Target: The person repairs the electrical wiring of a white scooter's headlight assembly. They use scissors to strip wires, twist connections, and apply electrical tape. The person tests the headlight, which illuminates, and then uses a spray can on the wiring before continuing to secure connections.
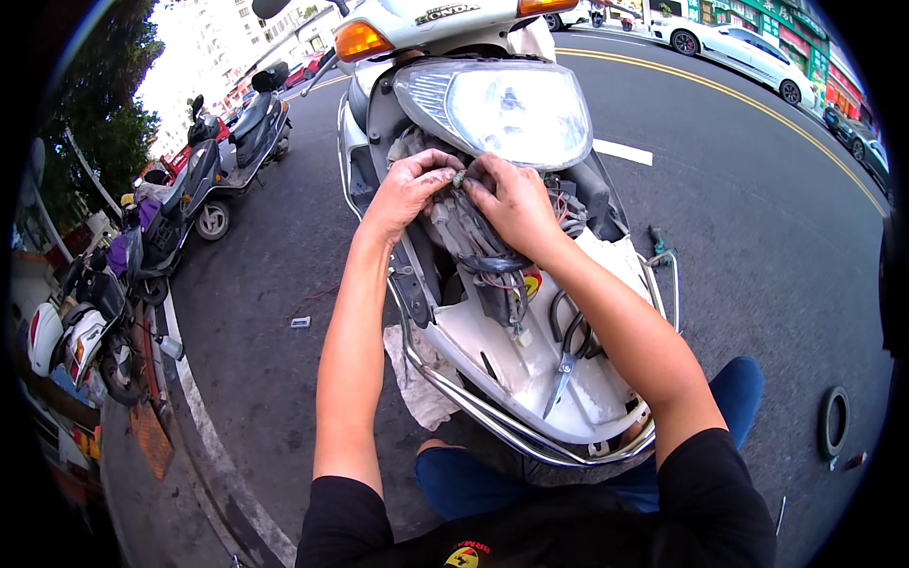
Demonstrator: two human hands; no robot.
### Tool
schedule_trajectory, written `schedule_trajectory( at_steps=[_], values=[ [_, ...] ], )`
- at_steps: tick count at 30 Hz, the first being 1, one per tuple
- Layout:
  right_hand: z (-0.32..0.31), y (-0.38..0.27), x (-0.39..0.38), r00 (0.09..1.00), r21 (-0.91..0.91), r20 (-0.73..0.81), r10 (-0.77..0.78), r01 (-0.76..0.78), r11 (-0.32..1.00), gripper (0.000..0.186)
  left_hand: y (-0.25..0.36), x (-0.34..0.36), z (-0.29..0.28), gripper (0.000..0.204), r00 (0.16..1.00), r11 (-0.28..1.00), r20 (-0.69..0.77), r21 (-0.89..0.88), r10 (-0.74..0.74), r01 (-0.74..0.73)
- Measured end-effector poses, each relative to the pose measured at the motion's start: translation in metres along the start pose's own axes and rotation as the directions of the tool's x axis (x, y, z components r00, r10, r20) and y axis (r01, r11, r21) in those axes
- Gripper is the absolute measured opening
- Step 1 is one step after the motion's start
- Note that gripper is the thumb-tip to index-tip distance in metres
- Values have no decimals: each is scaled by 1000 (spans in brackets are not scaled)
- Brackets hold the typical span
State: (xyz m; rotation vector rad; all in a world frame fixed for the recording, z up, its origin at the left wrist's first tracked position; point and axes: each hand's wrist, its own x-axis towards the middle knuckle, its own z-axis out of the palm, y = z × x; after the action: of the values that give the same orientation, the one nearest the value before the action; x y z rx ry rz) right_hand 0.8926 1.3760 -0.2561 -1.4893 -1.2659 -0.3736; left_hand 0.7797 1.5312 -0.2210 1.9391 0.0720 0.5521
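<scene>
Just under the headlight [516, 114] of a white scooter, my two hands meet fingertip to fingertip. Both my left hand [414, 192] and my right hand [512, 202] are closed in a pinch on a small greenish piece [459, 179] by the wiring; its exact kind is too small to tell. Below them a thick bundle of grey-wrapped wires [464, 227] runs down the open front. A white connector [524, 337] dangles at its lower end. On the white front panel [492, 379] lie scissors [566, 364] with dark handles, and another dark-handled tool partly hidden by my right forearm.
A chrome bar [492, 440] curves round the scooter's front. A stained cloth [421, 383] lies by its left side, near a small light-coloured box [300, 322]. At right are a small tyre [834, 423] and a greenish object [660, 244]. Parked scooters [204, 180] line the left.
</scene>
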Motion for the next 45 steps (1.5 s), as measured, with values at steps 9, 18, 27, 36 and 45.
schedule_trajectory(
  at_steps=[9,18,27,36,45],
  values=[
    [3,2,0,1000,29,0,17,-17,999,21,-3,-1,3,20,998,1000,-57,-19,16,-17],
    [1,5,1,1000,55,-17,7,-7,998,21,4,-9,15,32,987,991,-89,-10,134,-136],
    [-2,-2,-1,999,115,-22,39,-36,993,21,-20,-6,17,34,950,966,-191,-31,247,-258],
    [-9,-7,-8,995,124,-76,67,-58,991,20,-9,0,13,29,960,975,-278,-209,14,-74],
    [-6,2,-10,989,9,64,-130,130,992,23,-8,3,13,27,964,988,-265,-148,2,-42]
  ],
)
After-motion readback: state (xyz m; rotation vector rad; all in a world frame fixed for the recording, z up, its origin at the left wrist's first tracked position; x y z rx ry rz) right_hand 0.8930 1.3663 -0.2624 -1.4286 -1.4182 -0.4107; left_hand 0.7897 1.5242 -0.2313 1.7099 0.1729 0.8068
